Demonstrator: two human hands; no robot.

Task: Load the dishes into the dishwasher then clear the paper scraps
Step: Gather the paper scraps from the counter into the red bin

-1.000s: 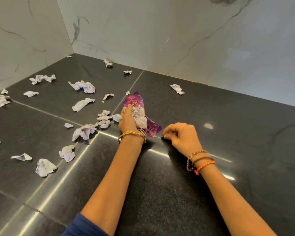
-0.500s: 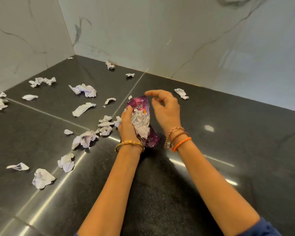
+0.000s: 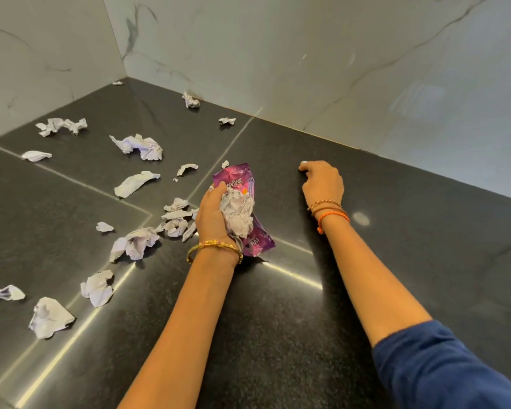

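— What does the left hand (image 3: 211, 215) hold?
— It grips a purple plastic wrapper (image 3: 242, 184) and crumpled white paper (image 3: 238, 214), near the middle of the black stone counter (image 3: 277, 335).
— And the right hand (image 3: 322, 184)?
— Farther, toward the back edge, its curled fingertips (image 3: 304, 166) pinch a small white scrap (image 3: 303, 162). Loose crumpled scraps (image 3: 136, 242) lie left.

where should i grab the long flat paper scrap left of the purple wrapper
Pinch the long flat paper scrap across its narrow middle, coming straight down from above. It lies flat and slanted on the dark countertop, apart from other scraps, so no raised edge offers itself. The right hand seems the freer; the left hand already grips crumpled paper and the purple wrapper.
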